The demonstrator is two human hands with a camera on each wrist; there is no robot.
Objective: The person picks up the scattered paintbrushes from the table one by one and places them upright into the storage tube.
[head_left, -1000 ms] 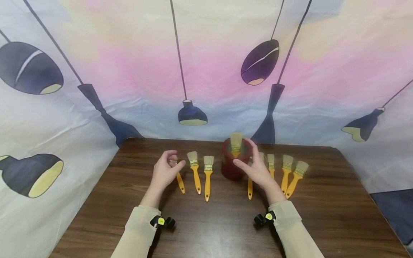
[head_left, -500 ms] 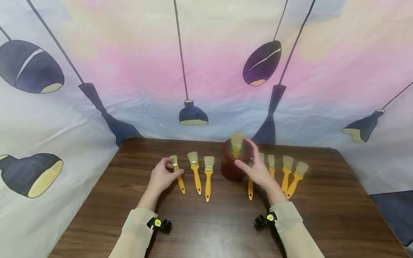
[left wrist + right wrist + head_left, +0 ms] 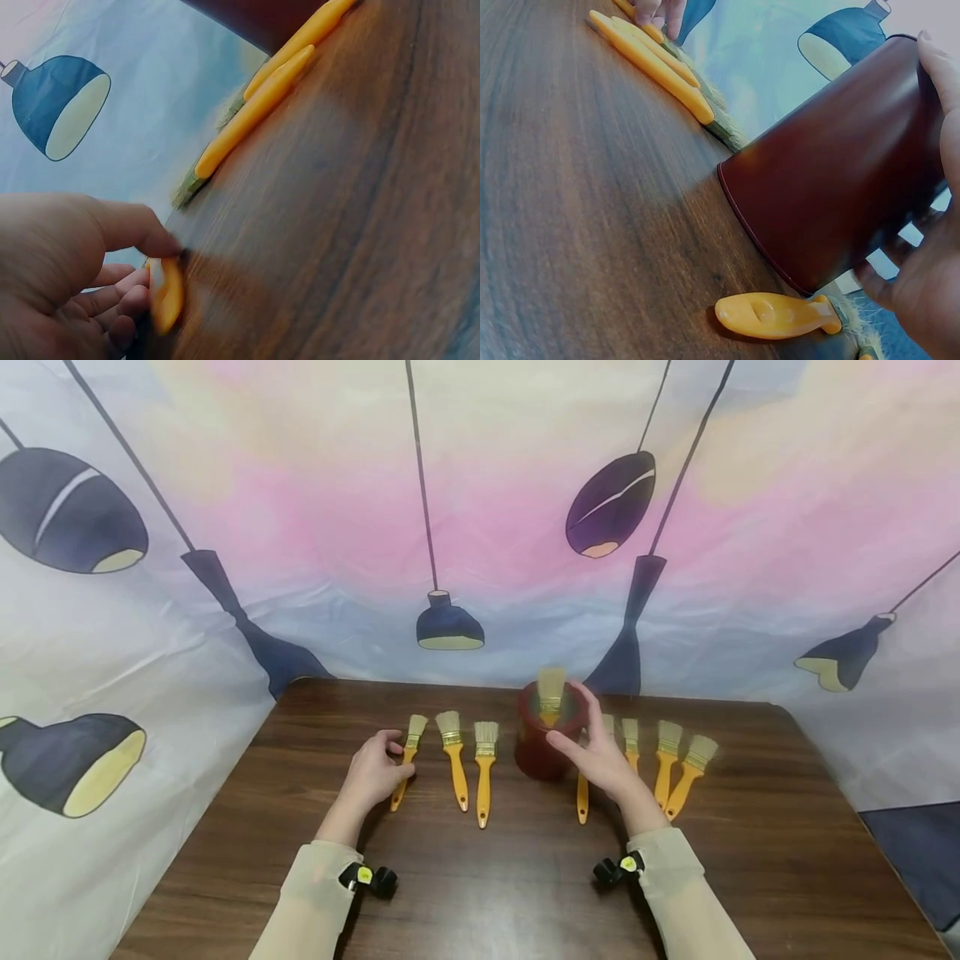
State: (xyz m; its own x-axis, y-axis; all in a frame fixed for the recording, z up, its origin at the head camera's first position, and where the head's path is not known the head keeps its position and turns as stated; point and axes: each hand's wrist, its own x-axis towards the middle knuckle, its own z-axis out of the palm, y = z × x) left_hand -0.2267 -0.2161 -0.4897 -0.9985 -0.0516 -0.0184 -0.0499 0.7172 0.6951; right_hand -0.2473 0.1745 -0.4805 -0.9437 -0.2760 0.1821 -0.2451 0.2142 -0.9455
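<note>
My left hand [image 3: 369, 772] pinches the leftmost paintbrush [image 3: 417, 727], a yellow-handled one with pale bristles, low over the table. In the left wrist view, thumb and fingers close about its yellow handle [image 3: 171, 296]. My right hand [image 3: 602, 758] holds a dark red cylindrical cup [image 3: 532, 750] by its right side and rim; the cup stands upright on the table. One paintbrush [image 3: 551, 692] is in the cup, bristles up. Two more paintbrushes, a nearer one [image 3: 483, 777] and another one [image 3: 453, 760], lie between my left hand and the cup.
Right of the cup lie several paintbrushes, among them a wide one [image 3: 692, 772] and one partly behind my right hand, its handle [image 3: 582, 800] showing. The dark wooden table [image 3: 480, 893] ends at a cloth backdrop [image 3: 337, 527] printed with lamps.
My left hand has come down onto the leftmost paintbrush and taken hold of it. The brush has swung, its handle end now further left. The right hand and cup have stayed put.
</note>
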